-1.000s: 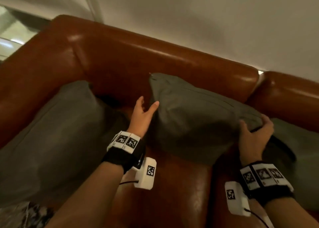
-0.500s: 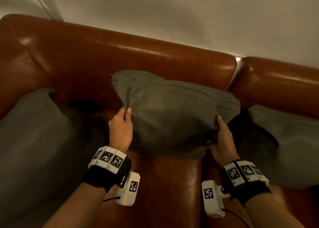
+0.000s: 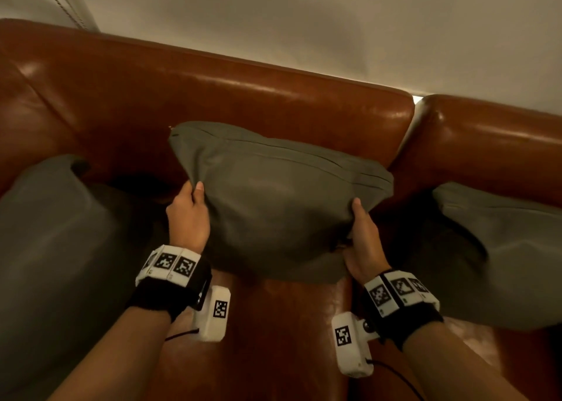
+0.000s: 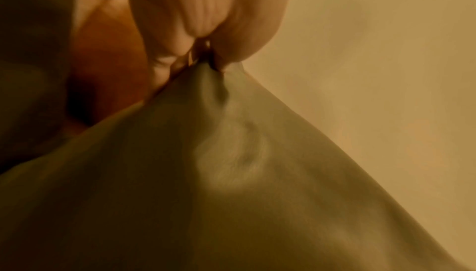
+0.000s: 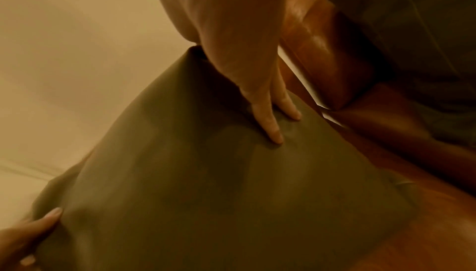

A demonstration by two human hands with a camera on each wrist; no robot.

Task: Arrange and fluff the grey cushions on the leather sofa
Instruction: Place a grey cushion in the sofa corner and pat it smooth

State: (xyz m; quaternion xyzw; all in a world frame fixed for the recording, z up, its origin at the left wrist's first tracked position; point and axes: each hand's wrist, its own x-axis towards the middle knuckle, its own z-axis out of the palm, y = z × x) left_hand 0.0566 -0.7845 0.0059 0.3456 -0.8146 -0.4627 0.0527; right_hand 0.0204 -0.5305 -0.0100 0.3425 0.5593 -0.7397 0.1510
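Head view: pale wall (image 3: 334, 20) behind a brown leather sofa (image 3: 243, 96), split into two back sections. Middle grey cushion (image 3: 279, 200) held upright between both hands, its lower edge touching the seat, its top against the backrest. Left hand (image 3: 188, 218) gripping the cushion's left edge, thumb on the front face. Right hand (image 3: 362, 242) clasping the lower right corner, thumb up along the front. Second grey cushion (image 3: 54, 242) slumped at the left end of the sofa, third grey cushion (image 3: 498, 254) lying at the right; both apart from the hands. Marker bands with white camera units strapped on both wrists. Left wrist view: left hand (image 4: 206, 16) with fingers (image 4: 165, 37) and thumb pinched on a gathered peak of the middle grey cushion (image 4: 231, 194), wall behind. Right wrist view: right hand (image 5: 231, 41) with fingers (image 5: 268, 120) laid nearly straight along the back of the middle grey cushion (image 5: 206, 194), thumb out of sight here; left hand (image 5: 28, 238) at the far edge; sofa (image 5: 360, 112) leather alongside.
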